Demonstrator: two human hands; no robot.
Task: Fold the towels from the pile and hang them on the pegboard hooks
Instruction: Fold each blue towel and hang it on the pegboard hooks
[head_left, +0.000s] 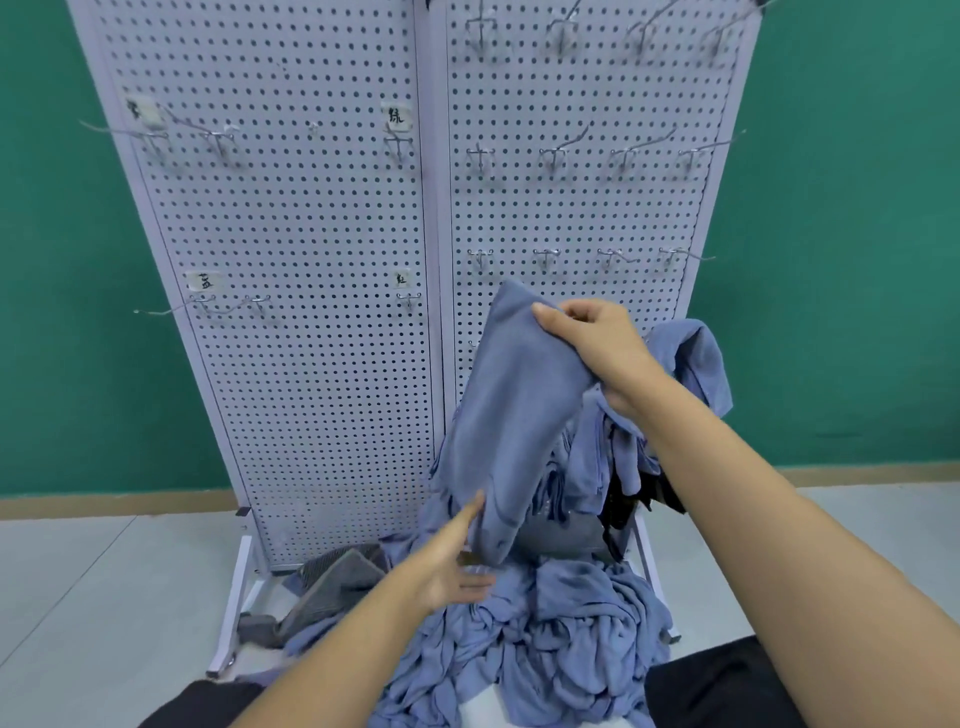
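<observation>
Blue towel (498, 415) raised over the pile (545, 634).
Right hand (597, 343) pinches its soft, creased top edge; left hand (447, 566), fingers spread, touches the hanging lower corner just above the pile.

Soft matt cloth towels (571, 639); painted metal pegboard (311, 234)

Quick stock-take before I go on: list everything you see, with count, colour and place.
pegboard panels: two, white, upright against the green wall
hooks: many, metal, all bare
labels: four, pale, left panel
held towel: one, blue, raised before right panel
towel pile: blue, floor below
grey towels: count unclear, left of pile
left hand: open, touching held towel's lower edge
right hand: gripping its top
</observation>
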